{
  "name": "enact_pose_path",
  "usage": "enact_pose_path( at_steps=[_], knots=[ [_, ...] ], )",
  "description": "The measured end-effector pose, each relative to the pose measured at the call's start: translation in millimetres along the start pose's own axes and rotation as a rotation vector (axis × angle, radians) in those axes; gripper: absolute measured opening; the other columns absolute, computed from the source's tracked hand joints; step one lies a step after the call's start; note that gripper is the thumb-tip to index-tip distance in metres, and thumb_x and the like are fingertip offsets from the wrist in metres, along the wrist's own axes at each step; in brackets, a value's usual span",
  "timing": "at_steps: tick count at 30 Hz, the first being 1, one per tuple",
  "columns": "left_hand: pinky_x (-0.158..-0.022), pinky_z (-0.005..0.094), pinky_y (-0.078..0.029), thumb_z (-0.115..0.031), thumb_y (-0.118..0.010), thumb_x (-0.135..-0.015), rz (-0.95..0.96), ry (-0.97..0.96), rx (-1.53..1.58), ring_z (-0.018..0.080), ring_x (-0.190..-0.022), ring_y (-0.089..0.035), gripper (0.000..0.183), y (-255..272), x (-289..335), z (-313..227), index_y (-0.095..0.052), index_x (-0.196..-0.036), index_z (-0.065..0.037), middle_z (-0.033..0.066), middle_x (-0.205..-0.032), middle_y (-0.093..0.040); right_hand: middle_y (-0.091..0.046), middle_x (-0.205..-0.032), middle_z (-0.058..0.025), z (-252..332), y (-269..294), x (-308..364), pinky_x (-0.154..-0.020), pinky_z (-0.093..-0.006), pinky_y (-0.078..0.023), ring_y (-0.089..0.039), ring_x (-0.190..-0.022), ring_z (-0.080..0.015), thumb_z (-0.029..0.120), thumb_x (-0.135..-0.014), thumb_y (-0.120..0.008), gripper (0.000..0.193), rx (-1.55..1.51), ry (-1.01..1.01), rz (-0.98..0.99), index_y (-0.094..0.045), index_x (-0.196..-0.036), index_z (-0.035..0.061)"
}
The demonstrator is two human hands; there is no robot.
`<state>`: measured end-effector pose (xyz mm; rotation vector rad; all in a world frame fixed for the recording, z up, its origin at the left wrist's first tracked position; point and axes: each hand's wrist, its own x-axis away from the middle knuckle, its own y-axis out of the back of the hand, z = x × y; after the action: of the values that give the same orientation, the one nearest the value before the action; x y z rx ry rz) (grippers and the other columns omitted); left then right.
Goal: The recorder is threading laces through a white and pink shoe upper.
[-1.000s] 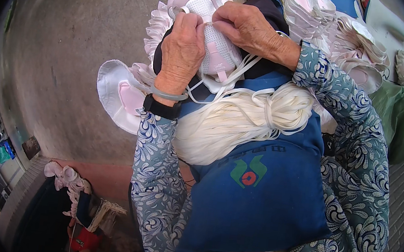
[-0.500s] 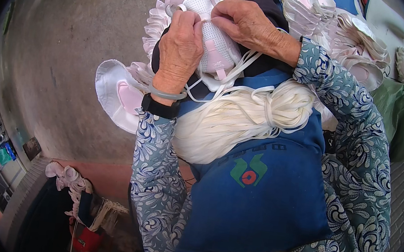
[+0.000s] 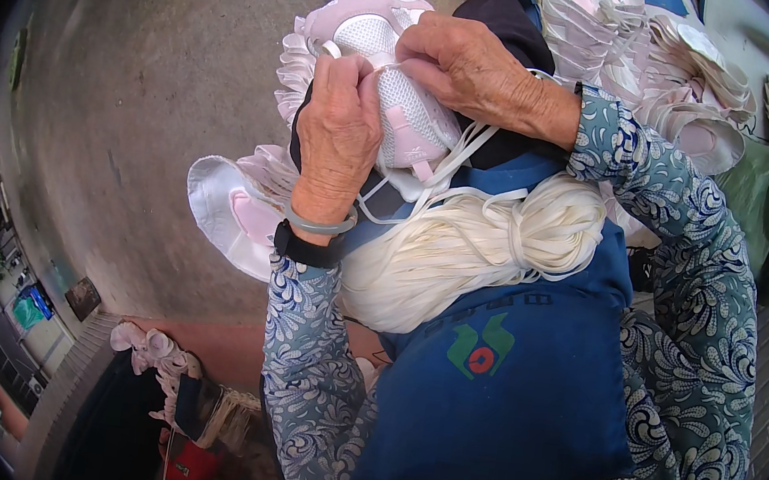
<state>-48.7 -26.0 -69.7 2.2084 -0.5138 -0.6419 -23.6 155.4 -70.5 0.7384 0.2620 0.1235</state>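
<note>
A white and pale pink mesh shoe upper (image 3: 404,100) lies over my lap, its pink pull tab toward me. My left hand (image 3: 340,131) is closed at its left side, thumb and forefinger pinching a white shoelace. From the other side my right hand (image 3: 484,73) pinches the lace too, close to the left fingertips; the fingers partly hide the eyelets. Loose lace ends (image 3: 458,158) trail from the upper down toward my apron. Across my lap rests a thick tied bundle of cream-white shoelaces (image 3: 478,251).
Stacked pink and white shoe uppers (image 3: 587,26) stand at the far right, beside a green bag (image 3: 766,222). Another row of uppers (image 3: 234,209) hangs at my left. A blue apron (image 3: 518,397) covers my lap. Someone in red (image 3: 188,464) sits at the lower left near more uppers.
The whole view has shifted slightly, so things sit a little lower and to the right. Both hands keep their pinch at the same part of the shoe upper.
</note>
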Motion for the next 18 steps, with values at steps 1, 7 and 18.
enact_pose_path(
  at_steps=[1, 7, 18],
  knots=[
    [-0.059, 0.0397, -0.047, -0.005, -0.059, -0.084, 0.007, 0.012, -0.006, 0.0345, -0.071, -0.057, 0.012, 0.3, -0.1, -1.3, -0.05, -0.092, -0.004, 0.0148, -0.083, -0.05, -0.057, -0.082, -0.0154, 0.1, 0.0, 0.5, -0.067, -0.0352, -0.047, -0.058, -0.076, -0.0303, 0.011, -0.082, -0.06, 0.014, -0.023, 0.009, -0.007, -0.06, -0.089, -0.0006],
    [-0.058, 0.0391, -0.046, -0.004, -0.059, -0.084, 0.017, 0.021, -0.028, 0.0339, -0.07, -0.057, 0.011, 3.9, 0.9, -7.5, -0.05, -0.091, -0.004, 0.0147, -0.082, -0.049, -0.057, -0.081, -0.0154, 2.6, -0.8, 3.1, -0.067, -0.037, -0.046, -0.058, -0.075, -0.0318, 0.011, -0.082, -0.059, 0.013, -0.071, 0.026, -0.03, -0.059, -0.088, -0.0003],
    [-0.057, 0.037, -0.046, -0.002, -0.059, -0.083, 0.001, 0.024, -0.012, 0.0314, -0.069, -0.057, 0.011, 4.4, 3.5, -8.7, -0.051, -0.091, -0.003, 0.014, -0.082, -0.05, -0.055, -0.078, -0.0134, 4.9, -1.5, 4.2, -0.064, -0.0359, -0.045, -0.057, -0.073, -0.0304, 0.009, -0.082, -0.059, 0.01, -0.076, 0.081, -0.032, -0.058, -0.087, 0.0007]
  ],
)
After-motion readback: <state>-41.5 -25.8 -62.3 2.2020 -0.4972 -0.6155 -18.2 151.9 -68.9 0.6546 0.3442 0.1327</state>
